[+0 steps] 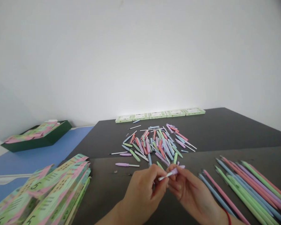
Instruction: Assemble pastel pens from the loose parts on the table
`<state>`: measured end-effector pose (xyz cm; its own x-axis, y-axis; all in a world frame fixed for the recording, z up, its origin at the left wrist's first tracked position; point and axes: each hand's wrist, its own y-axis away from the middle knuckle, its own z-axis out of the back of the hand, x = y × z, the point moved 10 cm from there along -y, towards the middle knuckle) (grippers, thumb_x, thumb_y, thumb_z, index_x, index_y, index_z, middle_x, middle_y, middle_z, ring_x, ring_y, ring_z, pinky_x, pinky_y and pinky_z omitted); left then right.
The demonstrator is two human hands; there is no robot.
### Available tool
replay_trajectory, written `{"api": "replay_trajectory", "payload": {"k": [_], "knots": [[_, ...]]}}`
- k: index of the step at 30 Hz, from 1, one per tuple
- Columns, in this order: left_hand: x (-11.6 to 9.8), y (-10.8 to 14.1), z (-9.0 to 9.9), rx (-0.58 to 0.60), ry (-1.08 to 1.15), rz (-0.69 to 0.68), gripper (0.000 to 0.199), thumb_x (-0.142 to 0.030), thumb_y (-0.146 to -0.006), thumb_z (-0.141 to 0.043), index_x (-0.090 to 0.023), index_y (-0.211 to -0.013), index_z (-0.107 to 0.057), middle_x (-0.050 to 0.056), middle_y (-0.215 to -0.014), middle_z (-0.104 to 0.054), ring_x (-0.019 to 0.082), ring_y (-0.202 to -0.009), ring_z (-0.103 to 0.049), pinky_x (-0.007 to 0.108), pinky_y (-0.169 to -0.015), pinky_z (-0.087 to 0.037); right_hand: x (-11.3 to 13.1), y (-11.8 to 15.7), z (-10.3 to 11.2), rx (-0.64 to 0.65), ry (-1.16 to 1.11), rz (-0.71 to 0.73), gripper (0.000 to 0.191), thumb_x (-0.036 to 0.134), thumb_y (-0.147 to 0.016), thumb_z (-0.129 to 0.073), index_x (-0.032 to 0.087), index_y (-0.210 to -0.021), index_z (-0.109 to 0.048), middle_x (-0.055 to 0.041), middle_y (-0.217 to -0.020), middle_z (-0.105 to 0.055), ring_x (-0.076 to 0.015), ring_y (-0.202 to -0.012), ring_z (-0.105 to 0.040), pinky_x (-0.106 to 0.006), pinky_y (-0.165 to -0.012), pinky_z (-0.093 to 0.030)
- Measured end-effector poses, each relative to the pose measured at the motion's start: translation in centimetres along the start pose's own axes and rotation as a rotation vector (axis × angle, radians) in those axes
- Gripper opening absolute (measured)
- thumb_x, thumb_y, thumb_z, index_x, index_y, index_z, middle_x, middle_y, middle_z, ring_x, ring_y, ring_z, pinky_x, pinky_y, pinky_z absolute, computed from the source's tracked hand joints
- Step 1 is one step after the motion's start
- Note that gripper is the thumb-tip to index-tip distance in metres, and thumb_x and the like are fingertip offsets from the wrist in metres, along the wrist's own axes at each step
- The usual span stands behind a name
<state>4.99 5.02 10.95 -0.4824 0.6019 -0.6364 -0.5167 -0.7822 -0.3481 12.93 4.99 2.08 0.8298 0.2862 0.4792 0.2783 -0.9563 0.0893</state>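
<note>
My right hand (192, 193) pinches a purple pen front piece (175, 171) between thumb and fingers, its tapered end pointing right. A thin white pen refill (163, 177) sticks out of that piece toward the left. My left hand (144, 190) is closed, with thumb and forefinger at the refill; the exact contact is partly hidden. Just beyond both hands lies a loose pile of pen parts (162, 145) in purple, blue, green and coral, with several white refills among them. One purple piece with a refill (123, 164) lies apart, left of my hands.
Long pastel pens (250, 187) lie in a row at right on the black table (243, 128). Stacked printed packets (53, 193) stand at the near left. A green tray (37, 143) of packets is behind them. Flat pale-green boxes (157, 115) line the wall.
</note>
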Motion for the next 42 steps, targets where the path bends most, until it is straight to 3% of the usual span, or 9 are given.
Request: {"api": "replay_trajectory", "payload": {"k": [9, 15, 19, 22, 25, 30, 33, 37, 42], "knots": [[-0.1, 0.2, -0.4, -0.025, 0.04, -0.03, 0.013, -0.024, -0.088, -0.053, -0.021, -0.08, -0.062, -0.002, -0.064, -0.066, 0.011, -0.057, -0.059, 0.019, -0.058, -0.041, -0.1, 0.4, 0.1, -0.063, 0.146, 0.029, 0.025, 0.04, -0.074, -0.071, 0.016, -0.082, -0.072, 0.0011, -0.063, -0.052, -0.0069, -0.052, -0.037, -0.019, -0.048, -0.035], [2.5, 0.0, -1.1, -0.034, 0.24, 0.117, 0.015, -0.026, -0.088, -0.051, -0.02, -0.077, -0.06, -0.002, -0.065, -0.063, 0.011, -0.056, -0.058, 0.02, -0.056, -0.043, 0.8, 0.2, -0.5, -0.073, 0.243, 0.116, 0.025, 0.039, -0.073, -0.072, 0.017, -0.083, -0.071, 0.0012, -0.062, -0.053, -0.0073, -0.05, -0.04, -0.02, -0.045, -0.034], [3.7, -0.5, -1.6, 0.013, 0.283, 0.198, 0.013, -0.022, -0.08, -0.06, -0.021, -0.088, -0.05, -0.003, -0.075, -0.061, 0.013, -0.065, -0.059, 0.021, -0.061, -0.044, 2.0, -0.3, 0.3, -0.105, 0.295, 0.191, 0.025, 0.038, -0.076, -0.069, 0.015, -0.083, -0.069, 0.0024, -0.057, -0.052, -0.0072, -0.047, -0.041, -0.02, -0.044, -0.033], [4.6, -0.8, -1.9, 0.055, 0.119, 0.238, 0.023, -0.019, -0.074, -0.065, -0.021, -0.09, -0.048, -0.003, -0.079, -0.059, 0.015, -0.068, -0.056, 0.023, -0.062, -0.043, 3.2, -0.7, 2.0, -0.191, 0.238, 0.239, 0.022, 0.036, -0.077, -0.068, 0.015, -0.082, -0.068, 0.0027, -0.058, -0.053, -0.0071, -0.049, -0.043, -0.019, -0.045, -0.034], [4.6, -1.0, -2.7, 0.124, -0.141, 0.151, 0.02, -0.02, -0.072, -0.067, -0.021, -0.087, -0.053, 0.0, -0.085, -0.06, 0.02, -0.081, -0.055, 0.03, -0.073, -0.042, 3.6, -1.3, 3.4, -0.233, 0.163, 0.237, 0.02, 0.034, -0.075, -0.071, 0.015, -0.079, -0.067, 0.0023, -0.061, -0.055, -0.0071, -0.051, -0.044, -0.019, -0.046, -0.035], [4.8, -0.4, -5.7, 0.316, -0.436, 0.016, 0.014, -0.017, -0.074, -0.066, -0.02, -0.086, -0.059, 0.004, -0.092, -0.061, 0.025, -0.093, -0.051, 0.036, -0.08, -0.04, 2.3, -2.0, 5.1, -0.273, 0.026, 0.148, 0.019, 0.03, -0.069, -0.075, 0.015, -0.074, -0.065, 0.0031, -0.062, -0.054, -0.0065, -0.05, -0.044, -0.018, -0.045, -0.035], [4.7, -0.3, -6.4, 0.339, -0.483, -0.022, 0.009, -0.012, -0.079, -0.057, -0.02, -0.083, -0.058, 0.004, -0.091, -0.061, 0.023, -0.09, -0.052, 0.035, -0.078, -0.04, 1.6, -2.1, 5.5, -0.286, -0.047, 0.117, 0.017, 0.027, -0.068, -0.075, 0.014, -0.072, -0.065, 0.0034, -0.061, -0.054, -0.0057, -0.049, -0.044, -0.017, -0.045, -0.035], [3.3, -1.1, -4.5, 0.202, -0.423, -0.091, 0.015, -0.009, -0.085, -0.046, -0.02, -0.089, -0.056, 0.005, -0.094, -0.061, 0.022, -0.092, -0.053, 0.036, -0.083, -0.04, 1.6, -2.1, 5.4, -0.279, -0.037, 0.109, 0.016, 0.027, -0.069, -0.074, 0.014, -0.074, -0.066, 0.0036, -0.061, -0.054, -0.005, -0.05, -0.045, -0.016, -0.047, -0.036], [3.7, -1.8, -1.0, 0.054, -0.368, -0.011, 0.011, -0.018, -0.089, -0.043, -0.021, -0.087, -0.054, 0.003, -0.083, -0.061, 0.021, -0.079, -0.055, 0.033, -0.075, -0.042, 2.0, -2.0, 5.2, -0.264, 0.02, 0.139, 0.018, 0.03, -0.07, -0.074, 0.015, -0.074, -0.066, 0.0034, -0.061, -0.055, -0.0063, -0.051, -0.046, -0.018, -0.045, -0.035]]}}
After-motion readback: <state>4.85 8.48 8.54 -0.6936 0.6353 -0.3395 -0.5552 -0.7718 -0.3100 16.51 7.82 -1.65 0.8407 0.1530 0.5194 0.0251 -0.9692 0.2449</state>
